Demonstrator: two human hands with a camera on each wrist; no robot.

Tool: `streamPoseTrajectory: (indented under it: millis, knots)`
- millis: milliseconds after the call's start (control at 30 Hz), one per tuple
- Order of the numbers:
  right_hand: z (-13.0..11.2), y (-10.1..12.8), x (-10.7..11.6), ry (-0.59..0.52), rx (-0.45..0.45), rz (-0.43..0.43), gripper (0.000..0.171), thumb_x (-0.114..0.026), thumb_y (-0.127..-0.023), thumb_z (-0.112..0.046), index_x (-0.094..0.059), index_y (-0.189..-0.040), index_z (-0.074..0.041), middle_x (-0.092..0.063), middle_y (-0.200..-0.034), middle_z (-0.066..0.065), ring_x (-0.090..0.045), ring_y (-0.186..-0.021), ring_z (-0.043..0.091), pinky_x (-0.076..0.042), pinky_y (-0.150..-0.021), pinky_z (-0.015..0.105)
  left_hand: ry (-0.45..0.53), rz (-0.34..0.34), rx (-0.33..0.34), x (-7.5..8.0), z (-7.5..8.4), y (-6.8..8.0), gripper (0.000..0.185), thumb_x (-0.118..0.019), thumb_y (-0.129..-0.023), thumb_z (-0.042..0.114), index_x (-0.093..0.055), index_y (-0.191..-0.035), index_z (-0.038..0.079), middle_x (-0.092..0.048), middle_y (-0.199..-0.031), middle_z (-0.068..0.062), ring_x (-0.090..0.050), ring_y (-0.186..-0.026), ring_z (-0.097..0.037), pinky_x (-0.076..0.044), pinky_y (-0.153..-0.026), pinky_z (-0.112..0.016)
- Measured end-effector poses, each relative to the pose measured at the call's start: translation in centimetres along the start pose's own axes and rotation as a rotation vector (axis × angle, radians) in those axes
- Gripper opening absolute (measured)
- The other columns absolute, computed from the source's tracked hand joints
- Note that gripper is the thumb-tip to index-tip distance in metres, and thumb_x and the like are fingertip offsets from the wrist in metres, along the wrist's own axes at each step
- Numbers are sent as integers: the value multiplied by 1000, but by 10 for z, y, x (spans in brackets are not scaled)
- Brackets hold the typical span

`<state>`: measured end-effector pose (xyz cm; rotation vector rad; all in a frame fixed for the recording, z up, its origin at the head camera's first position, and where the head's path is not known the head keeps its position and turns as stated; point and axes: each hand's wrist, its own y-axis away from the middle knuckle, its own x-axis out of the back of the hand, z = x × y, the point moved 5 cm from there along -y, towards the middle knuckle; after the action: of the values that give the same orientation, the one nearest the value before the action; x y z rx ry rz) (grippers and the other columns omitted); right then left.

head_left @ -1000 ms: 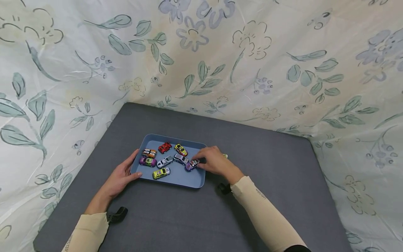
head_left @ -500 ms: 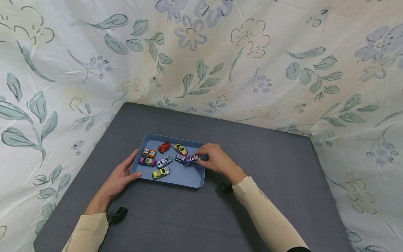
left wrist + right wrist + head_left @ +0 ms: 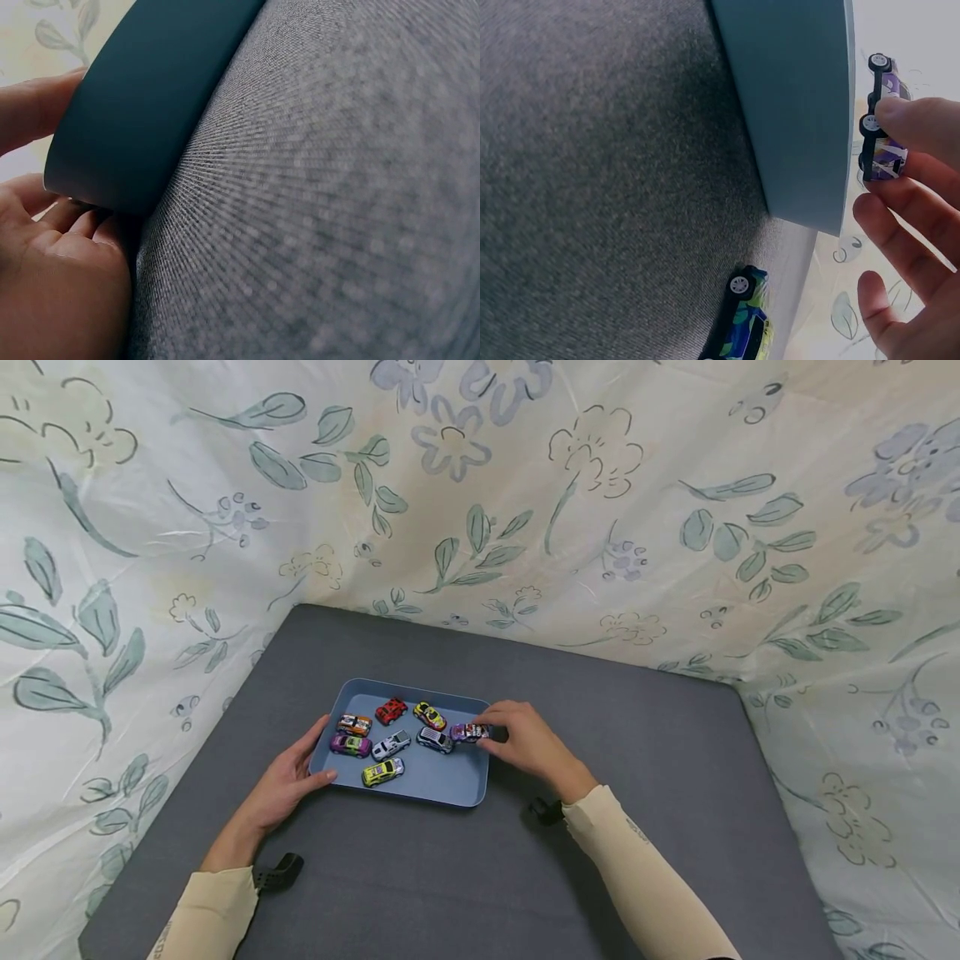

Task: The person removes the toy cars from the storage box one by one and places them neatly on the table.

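Note:
A blue tray lies on the grey table in the head view. My left hand holds its left end, thumb over the near rim and fingers along the outer side. Between thumb and fingers, my right hand pinches a purple toy car, raised over the tray's right end. The right wrist view shows this toy car above the rim, wheels facing the camera. Close to its left in the head view is a black-and-white toy car. A silver toy car and a yellow one also sit in the tray.
Red, yellow-pink, orange-white and purple-green toy cars stand in the tray. A blue-green-yellow toy car is on the table outside the tray, hidden in the head view. A flowered curtain surrounds the table.
My right hand has lifted the purple toy car and carried it right and slightly away, turning it sideways. The left hand stays on the tray.

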<state>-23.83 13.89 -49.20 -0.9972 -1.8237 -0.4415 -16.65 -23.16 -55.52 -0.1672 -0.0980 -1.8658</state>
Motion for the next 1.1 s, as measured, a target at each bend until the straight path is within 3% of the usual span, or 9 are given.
streamPoseTrajectory:
  millis: [267,467,1100]
  knots:
    - [3,7,5,20,-43,32,34,-86,-97,-22,-81,-129,-11,-74,-127,5,-67,-117,26,-52,-106,51,5,3,6,0,1,0,94,-72,-102,-2,-12,-174,4,-10,-177,-30,-18,-159,-52,-35,-108,-7]
    - [7,16,11,0,-37,77,30,-86,-97,-18,-82,-125,-11,-74,-121,3,-69,-109,23,-58,-98,46,-19,12,23,1,1,0,96,-74,-101,0,-12,-174,4,-11,-177,-29,-19,-159,-51,-35,-107,-7]
    - [25,42,25,-17,-53,123,29,-87,-95,-15,-81,-123,-10,-74,-118,1,-71,-105,22,-60,-92,45,-8,17,28,1,-1,0,95,-74,-101,-2,-14,-174,5,-10,-177,-29,-17,-160,-51,-35,-108,-7]
